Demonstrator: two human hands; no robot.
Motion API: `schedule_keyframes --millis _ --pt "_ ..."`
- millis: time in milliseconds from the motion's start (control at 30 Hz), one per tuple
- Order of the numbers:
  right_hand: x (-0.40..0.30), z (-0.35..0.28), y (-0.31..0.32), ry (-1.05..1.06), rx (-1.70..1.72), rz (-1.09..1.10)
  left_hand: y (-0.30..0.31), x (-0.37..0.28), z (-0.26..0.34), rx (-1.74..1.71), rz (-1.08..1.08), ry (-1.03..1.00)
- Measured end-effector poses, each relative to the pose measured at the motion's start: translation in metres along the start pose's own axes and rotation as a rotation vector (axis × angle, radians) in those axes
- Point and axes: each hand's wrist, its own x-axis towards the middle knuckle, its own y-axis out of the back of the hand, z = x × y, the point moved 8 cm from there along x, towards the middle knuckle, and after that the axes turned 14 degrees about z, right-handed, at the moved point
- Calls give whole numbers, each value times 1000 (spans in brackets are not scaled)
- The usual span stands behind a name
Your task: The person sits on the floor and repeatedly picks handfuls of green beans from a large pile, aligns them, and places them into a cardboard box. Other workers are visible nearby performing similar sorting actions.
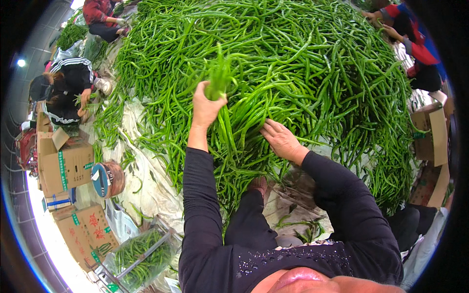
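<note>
A large heap of long green chili peppers point(278, 40) spreads over the floor before me. My left hand point(208, 106) grips an upright bunch of green peppers point(220, 75), blurred by motion, just above the heap. To its right, my right hand point(282, 139) rests against the side of the pile, its fingertips partly in among the peppers. Whether those fingers hold any pepper is hidden. Between the hands, several peppers point(247, 113) lie roughly side by side, slanting up to the right. My foot point(258, 185) touches the heap's near edge.
A pale sheet point(154, 197) lies under the peppers. At left are cardboard boxes point(77, 164), a round stool point(109, 179) and a clear bag of peppers point(143, 252) on a metal frame point(146, 254). Co-workers sit at left point(69, 88), upper left point(100, 18) and upper right point(414, 47). Boxes point(428, 135) stand right.
</note>
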Motion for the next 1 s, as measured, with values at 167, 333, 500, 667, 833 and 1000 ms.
schedule_keyframes --millis 167,333,500,667,833,1000 --pt "5 -2 5 -8 8 -44 78 12 -12 -392 151 217" --pt "7 -1 6 -33 47 -70 157 7 12 -574 335 216" --pt "11 -5 20 -27 175 -53 220 -2 19 -909 402 289" --pt "22 -9 56 -169 463 -101 271 -3 27 -859 467 354" --pt "83 -47 153 -472 843 226 219 -25 103 -962 294 308" --pt "109 -113 230 -306 944 227 147 -71 166 -1153 102 408"
